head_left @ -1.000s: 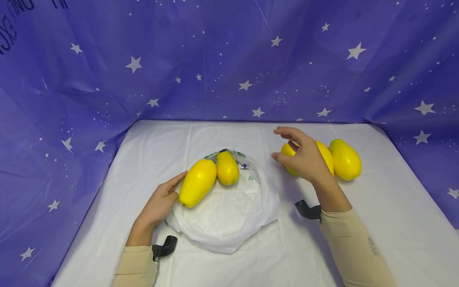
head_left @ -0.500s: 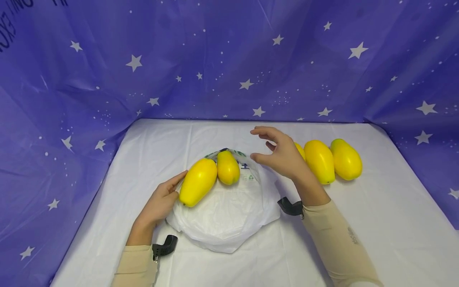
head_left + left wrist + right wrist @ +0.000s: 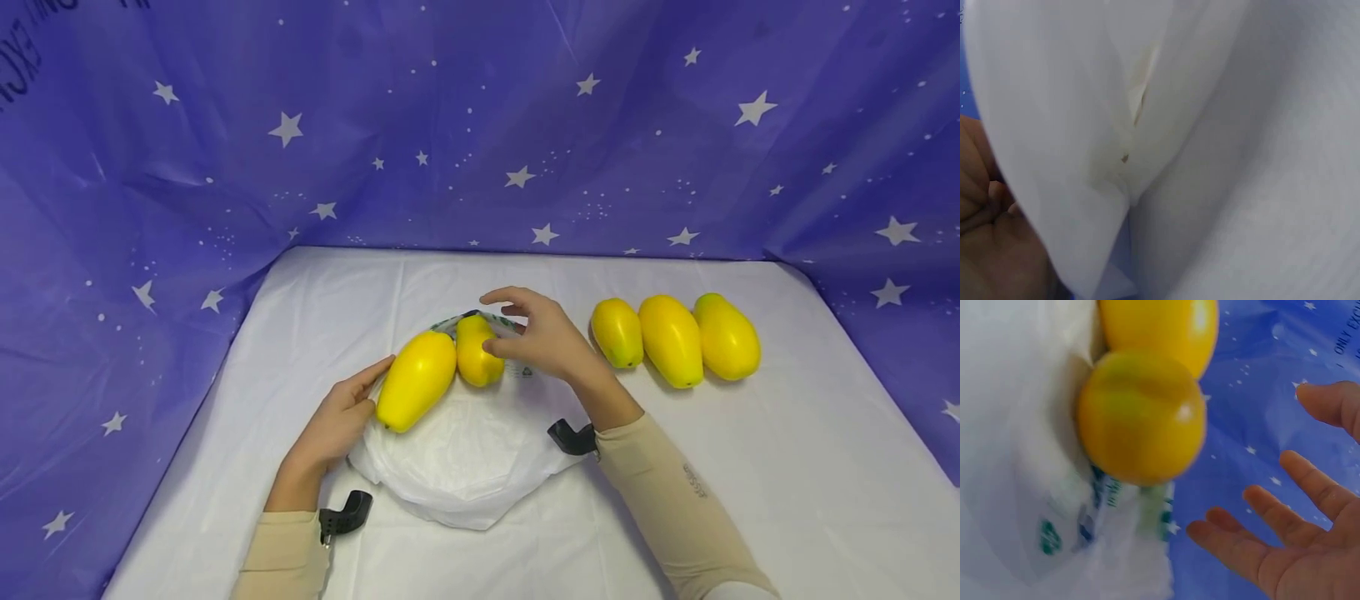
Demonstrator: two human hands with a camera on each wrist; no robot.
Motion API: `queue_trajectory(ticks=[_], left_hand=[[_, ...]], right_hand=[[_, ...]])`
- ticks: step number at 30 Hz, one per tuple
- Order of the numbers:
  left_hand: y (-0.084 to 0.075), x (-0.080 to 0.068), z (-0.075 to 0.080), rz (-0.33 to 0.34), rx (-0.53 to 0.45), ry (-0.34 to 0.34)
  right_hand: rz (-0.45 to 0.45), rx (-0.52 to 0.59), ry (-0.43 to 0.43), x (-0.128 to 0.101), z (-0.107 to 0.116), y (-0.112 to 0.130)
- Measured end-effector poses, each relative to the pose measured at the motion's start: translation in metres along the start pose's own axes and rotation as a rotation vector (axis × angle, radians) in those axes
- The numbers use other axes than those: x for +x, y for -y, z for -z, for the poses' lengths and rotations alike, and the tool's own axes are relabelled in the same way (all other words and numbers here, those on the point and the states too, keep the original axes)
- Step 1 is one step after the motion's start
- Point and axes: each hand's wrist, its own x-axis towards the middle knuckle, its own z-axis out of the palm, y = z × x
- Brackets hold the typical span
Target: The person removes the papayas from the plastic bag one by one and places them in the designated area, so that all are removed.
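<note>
A white plastic bag (image 3: 480, 467) lies spread on the table with its mouth held wide. In it rest a large yellow papaya (image 3: 416, 382) and, touching its right side, a smaller yellow papaya (image 3: 474, 354). My left hand (image 3: 333, 425) grips the bag's left edge beside the large papaya. The left wrist view shows its curled fingers partly hidden behind the white plastic (image 3: 1054, 156). My right hand (image 3: 543, 337) is over the bag's far right part, fingers spread and holding nothing. Its thumb overlaps the smaller papaya in the head view; in the right wrist view the hand (image 3: 1297, 550) is apart from that papaya (image 3: 1141, 419).
To the right, three more yellow papayas stand in a row: a small one (image 3: 618, 333), a longer one (image 3: 671, 342) and one with a greenish tip (image 3: 727, 337). A white cloth (image 3: 787, 483) covers the table. Behind it hangs a purple star-patterned curtain (image 3: 480, 125).
My right hand has moved left from the papaya row to above the bag, uncovering the row's small papaya. My left hand and the bag stay in place.
</note>
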Motion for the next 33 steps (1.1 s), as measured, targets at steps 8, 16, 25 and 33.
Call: queue_trajectory(ticks=[8, 16, 25, 33], left_hand=[[-0.001, -0.001, -0.001, 0.0, -0.005, -0.002], [0.0, -0.001, 0.0, 0.0, 0.002, -0.005], [0.001, 0.0, -0.001, -0.001, -0.004, -0.002], [0.001, 0.0, 0.0, 0.0, 0.007, -0.005]], right_hand=[[-0.03, -0.109, 0.041, 0.006, -0.022, -0.014], [0.039, -0.156, 0.027, 0.005, -0.038, -0.022], [0.054, -0.179, 0.006, 0.002, -0.045, -0.025], [0.072, -0.198, -0.013, -0.002, -0.043, -0.022]])
